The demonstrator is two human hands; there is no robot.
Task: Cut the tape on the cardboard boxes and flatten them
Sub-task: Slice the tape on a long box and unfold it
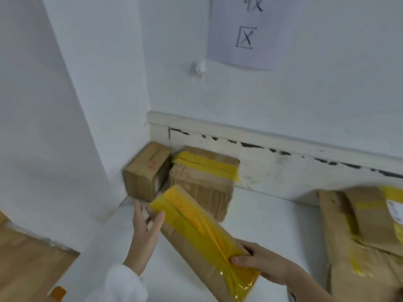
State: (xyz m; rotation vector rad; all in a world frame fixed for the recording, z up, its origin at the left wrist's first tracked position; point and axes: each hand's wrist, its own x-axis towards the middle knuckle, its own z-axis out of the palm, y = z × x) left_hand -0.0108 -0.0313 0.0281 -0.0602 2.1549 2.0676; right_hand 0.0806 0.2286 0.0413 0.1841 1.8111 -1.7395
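A: Obs. Largest item, right edge of view: a pile of flattened cardboard (357,243) with yellow tape strips, lying on the white floor (272,221) against the wall.

B: Next in size?

A: The long box (196,238) now in hand, tilted, near end toward the camera, far end pointing at the corner. Broad yellow tape (202,227) covers its top, with a seam down the middle.

B: Grip?

A: Right hand (261,262) grasps the near end, thumb on the tape. Left hand (146,227) is released, fingers straight, fingertips against the far end's side.

B: Handling estimate?

A: Judged light, since one hand carries it. Walls are stiff and creased. The tape is glossy, likely slippery, so hold on bare cardboard edges and cut along the seam.

B: Remaining stock?

A: Two still sealed in the corner: a taped box (202,179) and, smallest, a plain box (146,171) just beside it.
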